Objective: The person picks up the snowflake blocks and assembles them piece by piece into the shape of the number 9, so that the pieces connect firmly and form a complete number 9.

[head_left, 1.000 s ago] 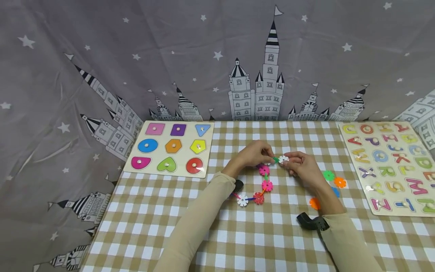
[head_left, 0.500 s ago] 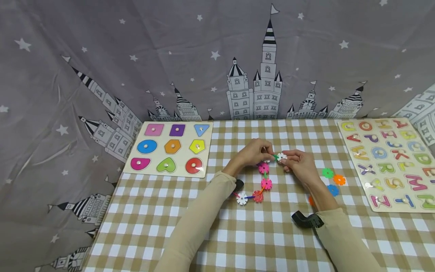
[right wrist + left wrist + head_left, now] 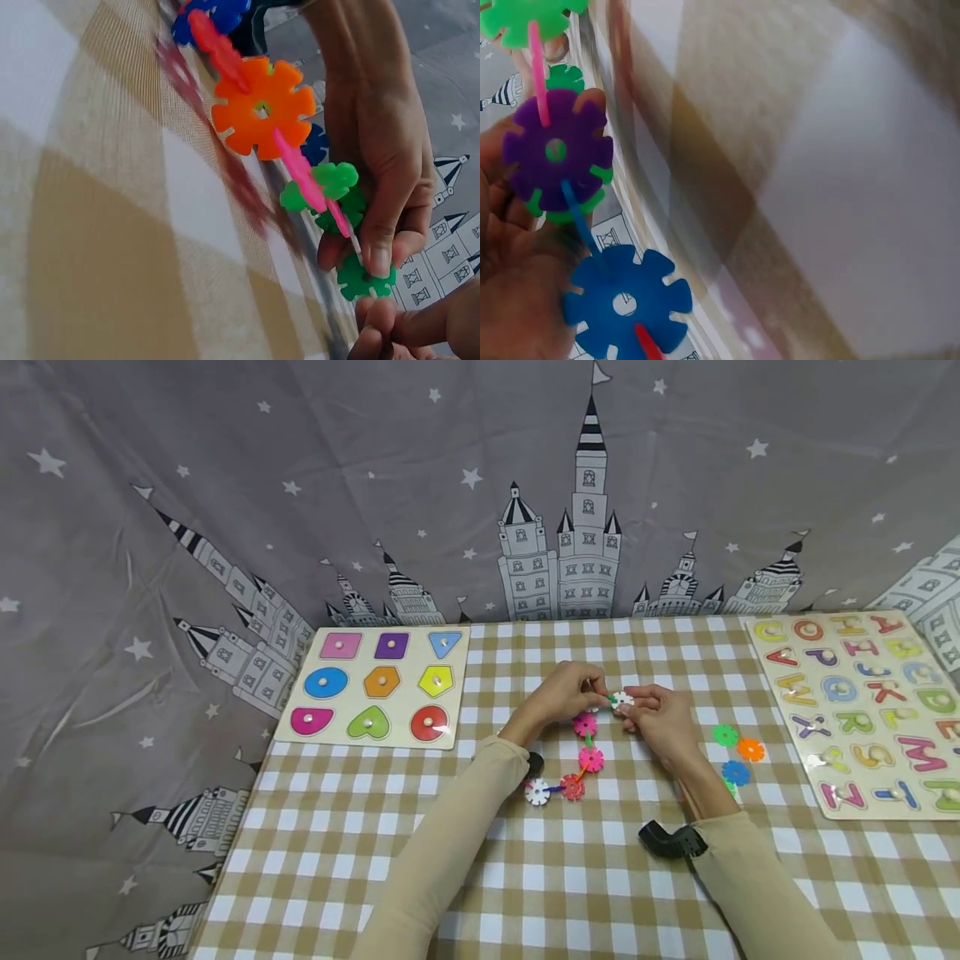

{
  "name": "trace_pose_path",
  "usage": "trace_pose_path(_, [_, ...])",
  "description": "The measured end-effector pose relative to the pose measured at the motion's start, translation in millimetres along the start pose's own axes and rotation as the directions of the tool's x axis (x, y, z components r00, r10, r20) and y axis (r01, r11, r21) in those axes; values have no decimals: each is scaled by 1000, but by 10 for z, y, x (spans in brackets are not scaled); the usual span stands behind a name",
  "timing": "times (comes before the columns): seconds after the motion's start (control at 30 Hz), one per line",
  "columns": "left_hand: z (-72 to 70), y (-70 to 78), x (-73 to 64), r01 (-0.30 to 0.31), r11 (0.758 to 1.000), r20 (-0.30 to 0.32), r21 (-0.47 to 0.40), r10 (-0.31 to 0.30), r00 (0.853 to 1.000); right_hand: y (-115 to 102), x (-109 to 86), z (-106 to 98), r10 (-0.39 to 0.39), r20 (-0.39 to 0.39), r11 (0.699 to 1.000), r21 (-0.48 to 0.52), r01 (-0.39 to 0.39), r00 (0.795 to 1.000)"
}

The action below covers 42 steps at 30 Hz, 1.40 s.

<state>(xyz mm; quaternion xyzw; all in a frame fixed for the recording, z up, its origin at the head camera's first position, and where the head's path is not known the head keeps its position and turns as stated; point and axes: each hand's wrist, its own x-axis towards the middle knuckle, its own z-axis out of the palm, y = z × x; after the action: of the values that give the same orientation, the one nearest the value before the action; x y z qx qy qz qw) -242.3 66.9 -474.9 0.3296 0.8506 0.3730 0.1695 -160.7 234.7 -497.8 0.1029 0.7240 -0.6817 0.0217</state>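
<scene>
In the head view my left hand (image 3: 564, 693) and right hand (image 3: 662, 714) meet over the far middle of the table. My left thumb and fingers pinch a green notched disc (image 3: 366, 277), the end piece of a linked chain. My right fingers pinch a white notched disc (image 3: 622, 700) right at the green disc's edge. The chain hangs down past my left wrist, with pink discs (image 3: 591, 760), a red disc (image 3: 572, 787) and another white disc (image 3: 537, 792). Close in the left wrist view are its purple disc (image 3: 555, 142) and blue disc (image 3: 630, 304); an orange disc (image 3: 262, 109) shows in the right wrist view.
Loose discs lie by my right forearm: green (image 3: 725, 735), orange (image 3: 751, 749) and blue (image 3: 736, 772). A shape puzzle board (image 3: 390, 739) lies at the left, a letter puzzle board (image 3: 825, 806) at the right. A printed curtain (image 3: 420, 460) stands behind the checked tablecloth (image 3: 525, 877).
Both hands have shifted slightly away from the body, still gripping the green and white discs. My right forearm has moved left, uncovering the blue loose disc and hiding the lower orange one.
</scene>
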Motion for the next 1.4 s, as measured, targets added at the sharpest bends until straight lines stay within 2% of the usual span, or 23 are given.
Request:
trace_pose_path(0.13, [-25, -31, -16, 31, 999, 14, -30, -31, 999, 2, 27, 12, -27, 42, 998, -62, 29, 999])
trace_pose_path(0.2, [-50, -66, -36, 50, 998, 27, -32, -50, 998, -2, 32, 18, -52, 90, 987, -149, 65, 995])
trace_pose_path(0.27, [-84, -107, -61, 64, 998, 40, -24, -63, 997, -15, 22, 17, -77, 137, 961, -252, 110, 988])
trace_pose_path(0.37, [-155, -145, -106, 75, 997, 62, -10, -74, 995, -59, -12, -51, -148, 189, 901, -379, 211, 971])
trace_pose_path(0.43, [-199, -157, -137, 84, 996, 81, -11, -83, 993, -85, -36, -163, -200, 223, 862, -424, 279, 954])
trace_pose_path(0.57, [-250, -160, -177, 97, 995, 122, -3, -96, 988, -106, -80, -477, -287, 341, 758, -491, 430, 895])
trace_pose_path(0.7, [-271, -127, -182, 78, 995, 164, 54, -86, 983, -133, -144, -737, -242, 447, 650, -584, 486, 861])
trace_pose_path(0.83, [-255, -58, -158, 64, 989, 197, 131, -89, 976, -195, -184, -889, -123, 480, 592, -667, 452, 869])
trace_pose_path(0.97, [-203, 17, -105, 46, 983, 217, 177, -84, 972, -213, -201, -975, -77, 468, 561, -710, 426, 881])
trace_pose_path(1.07, [-151, 69, -53, 8, 976, 228, 216, -58, 972, -210, -236, -1025, -73, 480, 545, -715, 438, 874])
trace_pose_path(1.23, [-52, 155, 45, -35, 956, 237, 292, -37, 971, -189, -391, -1051, -35, 536, 573, -681, 456, 844])
trace_pose_path(1.33, [25, 184, 115, -50, 943, 243, 329, -34, 970, -134, -507, -1032, -3, 537, 590, -681, 435, 844])
trace_pose_path(1.4, [75, 195, 167, -65, 938, 249, 341, -24, 968, -98, -577, -1016, 8, 523, 582, -695, 422, 852])
